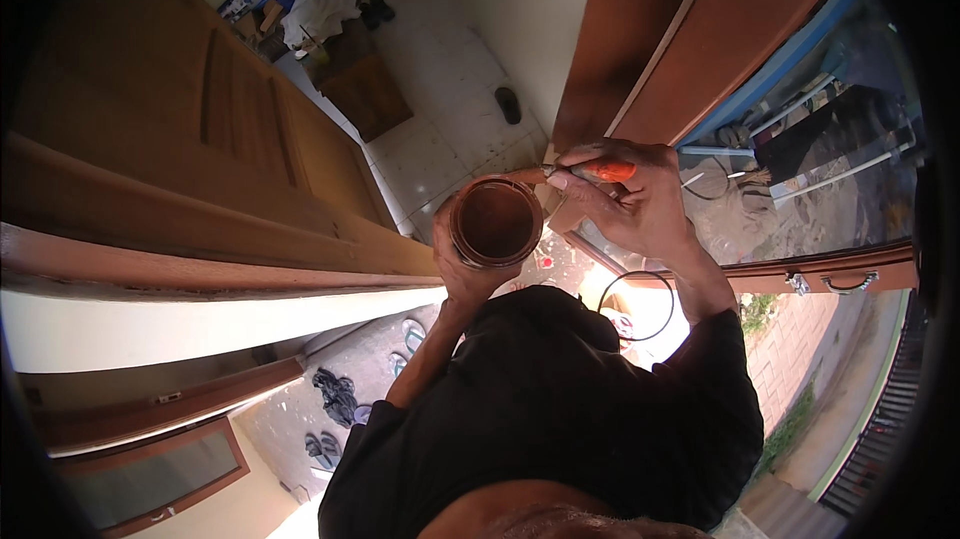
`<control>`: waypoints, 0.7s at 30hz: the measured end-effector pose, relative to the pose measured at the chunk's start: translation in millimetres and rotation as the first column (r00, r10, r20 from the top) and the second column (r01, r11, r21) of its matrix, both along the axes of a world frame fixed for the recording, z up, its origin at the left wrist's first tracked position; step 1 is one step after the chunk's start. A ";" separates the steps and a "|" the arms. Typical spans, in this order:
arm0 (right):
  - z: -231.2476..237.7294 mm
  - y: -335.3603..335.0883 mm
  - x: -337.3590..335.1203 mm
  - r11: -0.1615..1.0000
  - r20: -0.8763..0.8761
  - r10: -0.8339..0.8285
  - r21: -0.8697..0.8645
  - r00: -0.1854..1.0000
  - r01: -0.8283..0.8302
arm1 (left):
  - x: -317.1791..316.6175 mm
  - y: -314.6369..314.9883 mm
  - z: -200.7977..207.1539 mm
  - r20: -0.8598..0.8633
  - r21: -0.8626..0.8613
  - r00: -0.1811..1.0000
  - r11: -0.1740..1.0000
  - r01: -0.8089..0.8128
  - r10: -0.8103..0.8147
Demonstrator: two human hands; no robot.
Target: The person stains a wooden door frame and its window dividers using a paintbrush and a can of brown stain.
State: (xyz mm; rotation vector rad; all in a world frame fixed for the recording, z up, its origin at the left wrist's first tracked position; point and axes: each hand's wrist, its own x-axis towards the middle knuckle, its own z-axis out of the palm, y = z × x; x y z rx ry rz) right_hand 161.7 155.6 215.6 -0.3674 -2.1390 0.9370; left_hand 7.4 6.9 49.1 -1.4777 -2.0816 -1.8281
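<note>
My left hand [456, 274] is wrapped round a round open can [509, 258] with brown paint coating its inside. In my right hand [645, 204], the fingers pinch a paintbrush with an orange handle [610, 172]. The brush points left, its bristle end close above the far right side of the can's rim. Whether the bristles touch the rim, I cannot tell. Beyond the right hand stands a reddish-brown window frame [735, 44] with glass in it.
A panelled wooden door [270, 129] rises close on the left. On the tiled floor [430, 154] stand a wooden box [365, 84] and a dark sandal [508, 105]. At the right, a metal handle [850, 283] sits on the window's lower rail. More sandals [322, 449] lie at lower left.
</note>
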 end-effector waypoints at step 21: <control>-25.6 7.7 -3.4 0.859 0.111 0.010 -0.510 0.994 0.048 | -9.9 -1.5 -26.8 0.047 -0.067 0.996 0.995 -0.071 0.074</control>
